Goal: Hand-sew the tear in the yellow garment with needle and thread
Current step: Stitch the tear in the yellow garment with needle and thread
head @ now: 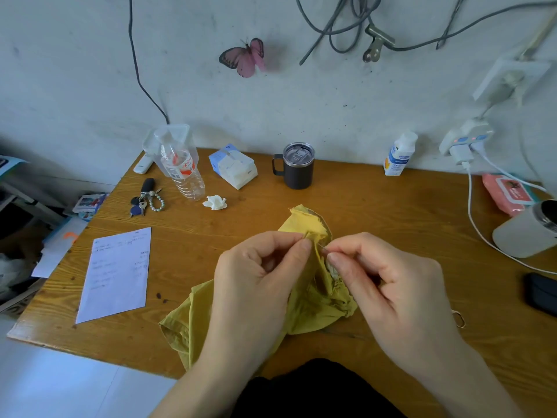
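Observation:
The yellow garment lies bunched on the wooden table, with one folded edge lifted up between both hands. My left hand pinches that raised edge between thumb and forefinger. My right hand pinches a thin needle at its fingertips, the point touching the cloth just right of my left thumb. The thread is too fine to make out.
A sheet of paper lies to the left. Behind stand a water bottle, keys, a tissue pack, a crumpled tissue, a dark mug and a small white bottle. White cable, pink wipes and a white container crowd the right.

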The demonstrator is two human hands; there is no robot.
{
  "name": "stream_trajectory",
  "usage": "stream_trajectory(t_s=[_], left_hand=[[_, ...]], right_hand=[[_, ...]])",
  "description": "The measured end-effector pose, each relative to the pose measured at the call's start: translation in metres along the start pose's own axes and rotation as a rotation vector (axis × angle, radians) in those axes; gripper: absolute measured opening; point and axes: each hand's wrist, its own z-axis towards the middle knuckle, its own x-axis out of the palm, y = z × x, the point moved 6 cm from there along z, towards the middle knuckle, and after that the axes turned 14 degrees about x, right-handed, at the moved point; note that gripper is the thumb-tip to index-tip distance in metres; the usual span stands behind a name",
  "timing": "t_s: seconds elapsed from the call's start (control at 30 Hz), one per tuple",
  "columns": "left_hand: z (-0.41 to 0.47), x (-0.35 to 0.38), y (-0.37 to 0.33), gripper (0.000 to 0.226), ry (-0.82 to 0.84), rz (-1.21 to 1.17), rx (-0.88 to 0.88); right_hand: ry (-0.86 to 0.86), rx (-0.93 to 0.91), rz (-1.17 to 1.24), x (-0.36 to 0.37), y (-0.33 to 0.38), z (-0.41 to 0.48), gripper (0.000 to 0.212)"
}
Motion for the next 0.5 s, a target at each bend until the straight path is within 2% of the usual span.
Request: stream_trajectory(t_s=[0.33,0.5], left_hand=[[-0.0014,0.0058,-0.0066,0.019,0.021,0.044,0.096],[-0.0031,0.0059,-0.0108,0.028,0.015,0.183,0.206]], right_hand=[[0.017,0.012,-0.04,-0.0003,-0.0008,-0.0003,0.022],[0.042,0.064,-0.051,0.0016,-0.0035,0.0,0.017]])
